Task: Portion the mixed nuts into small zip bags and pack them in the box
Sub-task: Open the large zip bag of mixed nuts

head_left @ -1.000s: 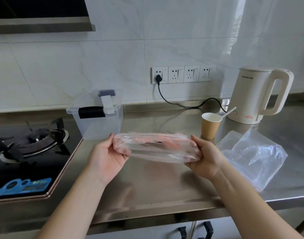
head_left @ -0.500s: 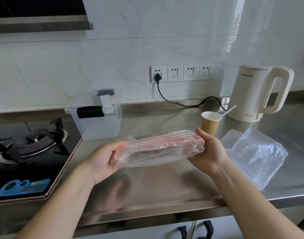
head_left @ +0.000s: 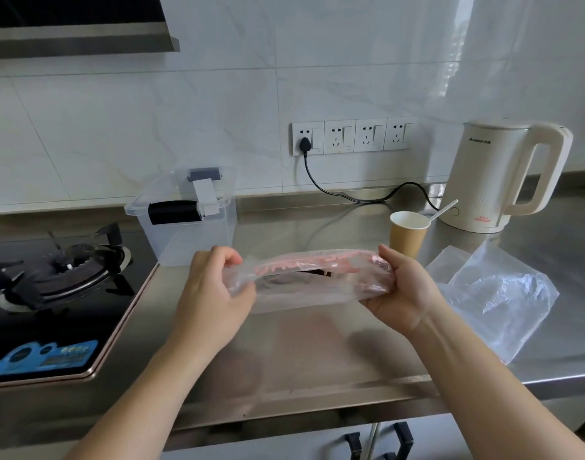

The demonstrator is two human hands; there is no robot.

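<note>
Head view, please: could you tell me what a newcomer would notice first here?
First, the clear zip bag with its pink strip, held up at centre above the steel counter, the left hand and right hand each gripping one end. Next, the cream kettle at the back right, with a paper cup before it, and the lidded clear box beside the stove.

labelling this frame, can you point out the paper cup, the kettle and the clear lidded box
paper cup [head_left: 406, 239]: head view, on its brown side wall.
kettle [head_left: 483, 180]: head view, on the front of its cream body.
clear lidded box [head_left: 198, 240]: head view, on its transparent front wall.
</note>
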